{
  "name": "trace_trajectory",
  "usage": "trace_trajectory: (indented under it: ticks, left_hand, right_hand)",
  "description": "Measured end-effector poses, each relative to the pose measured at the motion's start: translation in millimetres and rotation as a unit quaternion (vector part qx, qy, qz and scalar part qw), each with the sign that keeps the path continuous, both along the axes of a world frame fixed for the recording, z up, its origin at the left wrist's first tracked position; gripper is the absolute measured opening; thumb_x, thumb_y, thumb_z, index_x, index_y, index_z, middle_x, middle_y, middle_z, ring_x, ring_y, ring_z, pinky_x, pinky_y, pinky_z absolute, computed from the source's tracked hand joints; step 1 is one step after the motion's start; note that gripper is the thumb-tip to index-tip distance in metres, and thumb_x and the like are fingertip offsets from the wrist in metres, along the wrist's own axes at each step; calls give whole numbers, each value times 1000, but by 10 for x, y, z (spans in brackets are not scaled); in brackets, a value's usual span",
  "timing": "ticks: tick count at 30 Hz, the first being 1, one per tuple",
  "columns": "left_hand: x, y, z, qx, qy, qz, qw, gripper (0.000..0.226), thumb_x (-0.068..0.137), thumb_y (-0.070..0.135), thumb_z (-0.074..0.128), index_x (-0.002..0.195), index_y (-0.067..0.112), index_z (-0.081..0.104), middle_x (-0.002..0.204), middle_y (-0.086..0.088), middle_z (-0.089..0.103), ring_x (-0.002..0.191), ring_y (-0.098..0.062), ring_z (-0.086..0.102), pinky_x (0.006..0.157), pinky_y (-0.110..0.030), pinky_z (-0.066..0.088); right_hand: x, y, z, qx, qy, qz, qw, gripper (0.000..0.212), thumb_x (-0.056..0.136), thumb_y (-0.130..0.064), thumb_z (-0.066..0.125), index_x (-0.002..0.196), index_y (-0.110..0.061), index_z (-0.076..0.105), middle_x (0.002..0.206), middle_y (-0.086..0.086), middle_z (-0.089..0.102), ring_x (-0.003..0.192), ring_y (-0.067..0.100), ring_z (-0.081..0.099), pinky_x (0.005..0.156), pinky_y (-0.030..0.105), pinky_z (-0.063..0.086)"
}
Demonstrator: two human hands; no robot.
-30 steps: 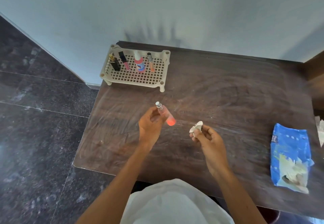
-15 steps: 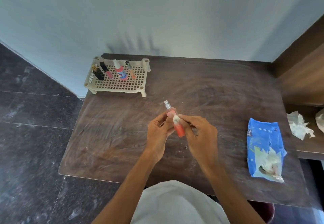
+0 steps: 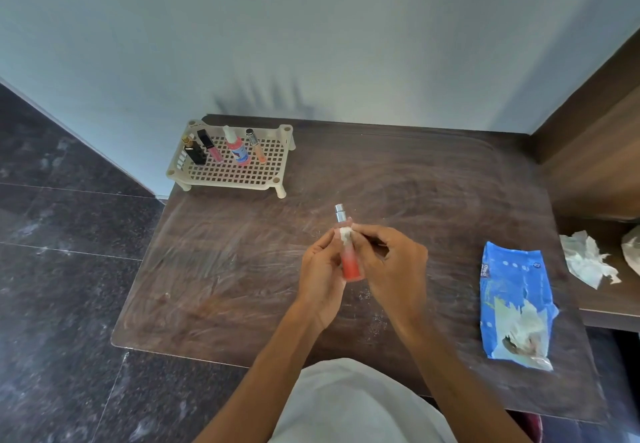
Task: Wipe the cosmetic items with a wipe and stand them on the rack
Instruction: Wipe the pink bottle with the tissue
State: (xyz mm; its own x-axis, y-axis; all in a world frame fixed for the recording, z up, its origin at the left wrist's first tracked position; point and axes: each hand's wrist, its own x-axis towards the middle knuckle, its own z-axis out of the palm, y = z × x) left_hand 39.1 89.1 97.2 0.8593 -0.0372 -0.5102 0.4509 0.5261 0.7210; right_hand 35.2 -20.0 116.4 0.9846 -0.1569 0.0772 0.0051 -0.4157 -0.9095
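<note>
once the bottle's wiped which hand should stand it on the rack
Left, probably. The left hand grips the spray bottle and is nearer the rack at the far-left corner of the table; the right hand is busy pinching the wipe against it.

Rack (image 3: 221, 184) sits in the upper left of the table (image 3: 242, 269), at the far corner by the wall (image 3: 311, 44). I count four cosmetic items (image 3: 238, 151) standing in a row across the rack's back half.

Frame centre, over the table's middle: left hand (image 3: 320, 280) grips the spray bottle (image 3: 350, 266), nozzle toward the top of frame. Right hand (image 3: 391, 269) is just right of it and pinches the wipe (image 3: 345, 234) against the bottle's upper part.

Wipe pack (image 3: 512, 297) lies flat at right of frame, near the table's right edge and well apart from the hands.

Past that edge, crumpled wipes (image 3: 585, 262) lie on a lower side shelf (image 3: 609, 304) at the far right.
</note>
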Motion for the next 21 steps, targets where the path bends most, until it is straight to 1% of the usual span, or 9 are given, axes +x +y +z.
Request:
trace_trajectory:
  ticks: [2, 5, 8, 12, 14, 16, 18, 21]
  left_hand:
    - [44, -11, 29, -21, 7, 21, 1000, 28, 105, 20, 46, 118, 9, 67, 98, -8, 72, 91, -18, 67, 78, -32, 59]
    - [51, -52, 24, -26, 9, 25, 999, 28, 104, 21, 47, 115, 8, 68, 99, -7, 73, 98, -18, 67, 82, -29, 59]
    - [20, -87, -4, -14, 7, 18, 1000, 27, 102, 24, 50, 114, 9, 69, 102, -9, 74, 98, -20, 69, 79, -30, 60]
    - [8, -93, 11, -12, -2, -1, 1000, 28, 102, 25, 51, 114, 10, 71, 104, -13, 73, 96, -23, 69, 84, -35, 58]
    - [54, -82, 37, -18, 1, 13, 1000, 28, 103, 25, 50, 113, 10, 70, 100, -11, 73, 94, -22, 70, 85, -35, 59]
    - [116, -74, 62, -24, 11, 45, 999, 28, 104, 27, 49, 114, 8, 68, 100, -11, 73, 102, -24, 70, 88, -34, 58]
    - [152, -81, 69, -16, 22, 69, 997, 31, 105, 27, 46, 115, 5, 66, 103, -15, 73, 109, -27, 69, 95, -33, 55]
    - [132, -111, 48, -11, 38, 74, 996, 35, 105, 28, 45, 111, 1, 66, 104, -18, 72, 108, -27, 70, 98, -33, 53]
  right_hand:
    - [-134, -47, -37, -16, 4, 1, 1000, 19, 89, -26, 73, 106, -20, 78, 98, -12, 76, 90, -3, 69, 79, 15, 56]
    - [-252, -92, -89, -43, -4, -12, 999, 20, 86, -25, 76, 106, -21, 78, 98, -12, 76, 90, -3, 69, 80, 14, 55]
    - [-157, -73, -58, -33, -12, -15, 999, 17, 88, -24, 75, 105, -21, 78, 97, -13, 76, 90, -5, 68, 80, 11, 54]
    - [52, -16, 25, -12, -33, -8, 999, 16, 91, -23, 71, 105, -18, 78, 97, -10, 76, 89, -1, 70, 78, 18, 57]
    - [56, -9, 41, -19, -41, 2, 999, 17, 90, -23, 72, 105, -18, 78, 98, -10, 76, 89, -3, 69, 79, 15, 55]
    - [-28, -34, 17, -40, -43, 14, 998, 18, 88, -25, 73, 105, -19, 77, 98, -11, 75, 88, -7, 67, 78, 9, 52]
    - [-156, -73, -20, -66, -45, 26, 996, 20, 86, -25, 75, 106, -19, 77, 98, -14, 74, 89, -6, 67, 79, 8, 52]
    - [-264, -91, -45, -86, -60, 31, 994, 22, 84, -27, 73, 104, -18, 77, 97, -17, 71, 94, -6, 63, 81, 2, 48]
